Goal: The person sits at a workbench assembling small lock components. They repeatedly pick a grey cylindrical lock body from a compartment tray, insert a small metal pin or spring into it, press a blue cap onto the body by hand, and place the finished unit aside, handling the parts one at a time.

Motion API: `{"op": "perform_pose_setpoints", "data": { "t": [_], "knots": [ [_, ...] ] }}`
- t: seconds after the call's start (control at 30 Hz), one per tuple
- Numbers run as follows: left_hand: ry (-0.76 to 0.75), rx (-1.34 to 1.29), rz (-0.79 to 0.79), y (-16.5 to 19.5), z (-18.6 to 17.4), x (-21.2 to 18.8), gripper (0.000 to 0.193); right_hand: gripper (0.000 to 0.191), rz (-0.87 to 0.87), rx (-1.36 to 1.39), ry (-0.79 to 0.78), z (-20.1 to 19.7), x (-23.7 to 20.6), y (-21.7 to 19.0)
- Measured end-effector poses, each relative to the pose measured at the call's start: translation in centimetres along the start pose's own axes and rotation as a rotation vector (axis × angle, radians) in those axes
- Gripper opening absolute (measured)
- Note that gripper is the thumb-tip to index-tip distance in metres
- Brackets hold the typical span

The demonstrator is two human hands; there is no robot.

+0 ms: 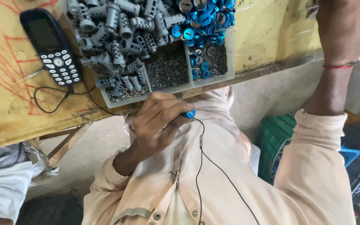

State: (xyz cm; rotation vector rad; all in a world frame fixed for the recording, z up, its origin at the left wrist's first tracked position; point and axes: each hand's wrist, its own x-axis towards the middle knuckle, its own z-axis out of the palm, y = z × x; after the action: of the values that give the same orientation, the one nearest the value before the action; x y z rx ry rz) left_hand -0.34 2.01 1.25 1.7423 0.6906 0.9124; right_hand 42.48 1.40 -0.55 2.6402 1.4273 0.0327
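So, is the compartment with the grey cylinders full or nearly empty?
Full. The grey cylinders are heaped above the rim of the clear tray, and several lie over the divider toward the blue caps.

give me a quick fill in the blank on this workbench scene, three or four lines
1. The left hand pinches a small round part coloured ____.
2. The grey cylinder parts lie in a compartmented ____ on the yellow bench.
3. Left of the tray lies a dark keypad ____ with a thin black cable plugged into it.
4. The right hand's wrist wears a thin ____ thread.

Missing words: blue; tray; phone; red
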Motion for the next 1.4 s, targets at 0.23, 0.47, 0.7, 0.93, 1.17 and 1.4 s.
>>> {"op": "perform_pose_setpoints", "data": {
  "t": [0.23,0.47,0.7,0.93,1.17,1.4],
  "knots": [
    [0.029,-0.078,-0.036,0.1,0.5,0.4,0.037,0.015,-0.048,0.275,0.023,-1.7,-0.8,1.1],
    [-0.06,0.041,0.062,0.2,0.4,0.6,0.041,0.03,-1.001,0.973,-0.238,-5.8,-12.2,-10.1],
    [-0.133,0.175,0.186,0.6,-0.5,0.3,0.041,0.039,-1.039,0.841,-0.269,-8.4,-14.5,-13.8],
    [-0.089,0.174,0.151,0.1,-0.3,-0.7,0.038,0.044,-1.052,0.687,-0.166,-9.0,-14.5,-13.3],
    [-0.2,0.045,0.125,-0.8,0.5,-2.2,0.044,0.071,-1.23,0.313,-0.1,-10.1,-15.5,-13.2],
    [-0.24,0.225,0.216,-0.5,2.2,-2.3,0.034,0.073,-1.094,0.417,-0.207,-8.7,-16.2,-12.6]
  ]
}}
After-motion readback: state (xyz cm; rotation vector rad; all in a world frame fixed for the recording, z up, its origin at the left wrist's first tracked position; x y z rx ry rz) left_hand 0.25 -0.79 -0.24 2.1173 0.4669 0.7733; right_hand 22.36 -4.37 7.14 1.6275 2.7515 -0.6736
